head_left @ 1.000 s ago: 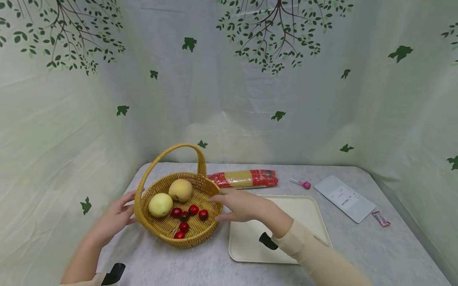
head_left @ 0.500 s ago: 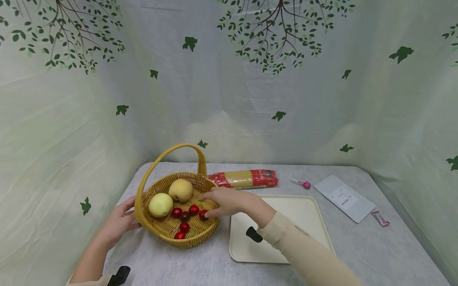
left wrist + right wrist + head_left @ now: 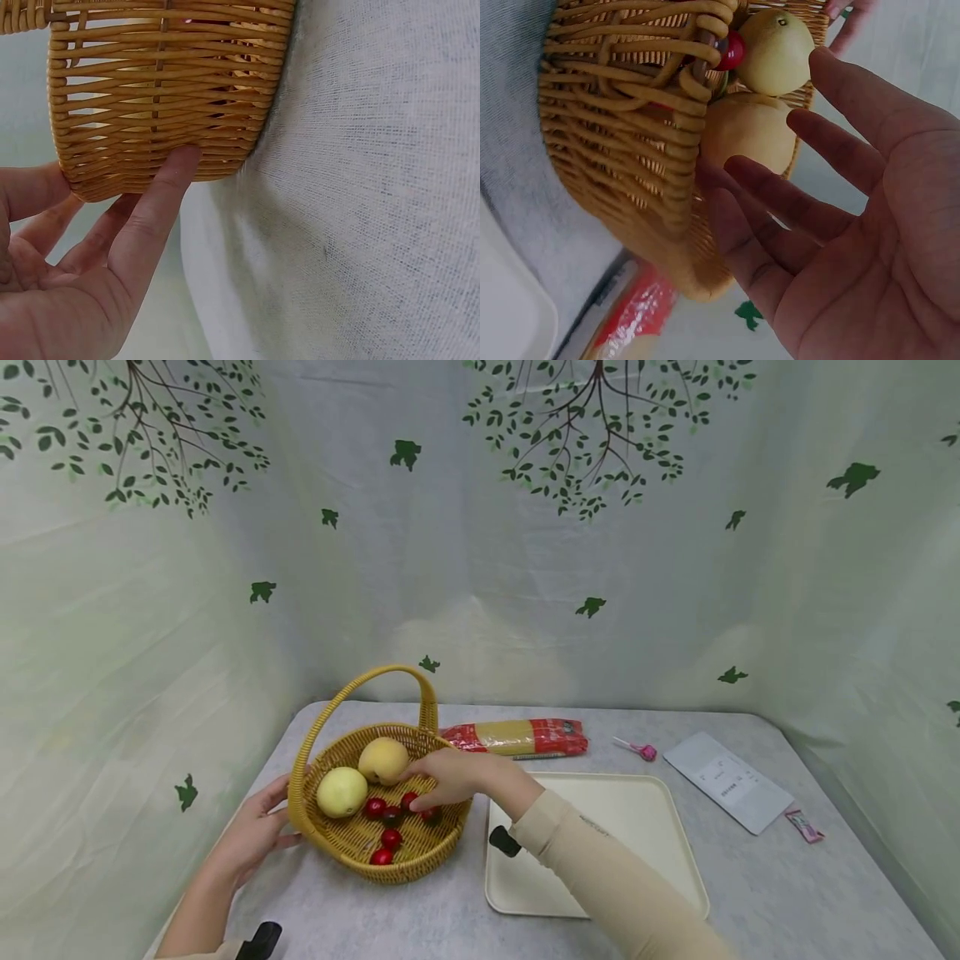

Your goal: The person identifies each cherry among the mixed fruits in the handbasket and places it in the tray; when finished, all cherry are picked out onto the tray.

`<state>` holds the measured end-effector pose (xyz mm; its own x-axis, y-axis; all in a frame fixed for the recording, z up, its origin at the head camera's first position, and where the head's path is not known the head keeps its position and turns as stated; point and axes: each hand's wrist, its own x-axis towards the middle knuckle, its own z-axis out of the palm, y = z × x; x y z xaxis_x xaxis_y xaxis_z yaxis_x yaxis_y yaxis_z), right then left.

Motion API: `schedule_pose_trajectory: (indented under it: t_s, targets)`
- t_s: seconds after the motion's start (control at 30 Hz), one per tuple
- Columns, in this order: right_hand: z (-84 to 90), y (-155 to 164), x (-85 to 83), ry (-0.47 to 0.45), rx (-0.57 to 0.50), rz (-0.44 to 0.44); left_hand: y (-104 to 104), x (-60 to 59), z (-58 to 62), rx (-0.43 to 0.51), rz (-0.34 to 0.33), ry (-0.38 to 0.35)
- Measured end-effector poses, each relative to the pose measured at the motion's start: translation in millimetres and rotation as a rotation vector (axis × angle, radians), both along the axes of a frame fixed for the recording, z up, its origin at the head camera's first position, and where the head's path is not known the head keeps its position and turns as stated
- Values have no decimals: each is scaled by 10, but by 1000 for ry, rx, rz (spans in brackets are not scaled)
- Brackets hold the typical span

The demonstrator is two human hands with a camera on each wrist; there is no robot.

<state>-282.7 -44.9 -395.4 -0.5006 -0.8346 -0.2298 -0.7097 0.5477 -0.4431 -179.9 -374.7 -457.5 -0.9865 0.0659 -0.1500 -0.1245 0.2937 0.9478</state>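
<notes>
Logging what I see from the basket outward. Wicker basket (image 3: 352, 839): stands on the left part of the grey table (image 3: 750, 893), handle arched over it. Contents, as I count them: a pale green-yellow pear (image 3: 342, 792) at the left, a yellow pear (image 3: 383, 760) behind it, and several small red fruits (image 3: 391, 837) scattered toward the front.

My right hand (image 3: 442, 777): reaches over the basket's right rim, palm down, fingers spread and extended, gripping nothing. The fingertips lie just beside the yellow pear and above the red fruits; I cannot tell from the head view whether they touch any of them. The right wrist view shows the fingers (image 3: 832, 150) apart and straight, with both pears just beyond them.

My left hand (image 3: 255, 835): sits against the basket's left outer wall, fingers relaxed and open. In the left wrist view one fingertip (image 3: 180, 161) presses on the woven side near the base.

Surroundings: a cream tray (image 3: 645, 827) just right of the basket; a red-and-yellow packet (image 3: 517, 737) behind it; a pink lollipop (image 3: 641, 749), a white pouch (image 3: 727, 781) and a small pink sachet (image 3: 804, 825) further right.
</notes>
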Motion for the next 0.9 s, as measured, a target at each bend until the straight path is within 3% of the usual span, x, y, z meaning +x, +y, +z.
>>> schedule_pose_trajectory:
  t_s: [0.27,0.53,0.9]
  targets:
    - [-47,-207,-87,-57,60,-45,7,5,-5,2,19,-13]
    - [-135,-362,-138,-101,69,-33,8,-11,-9,4,27,-30]
    - [-182,-480,-128,-139,121,-62,18,-6,-5,14,41,-36]
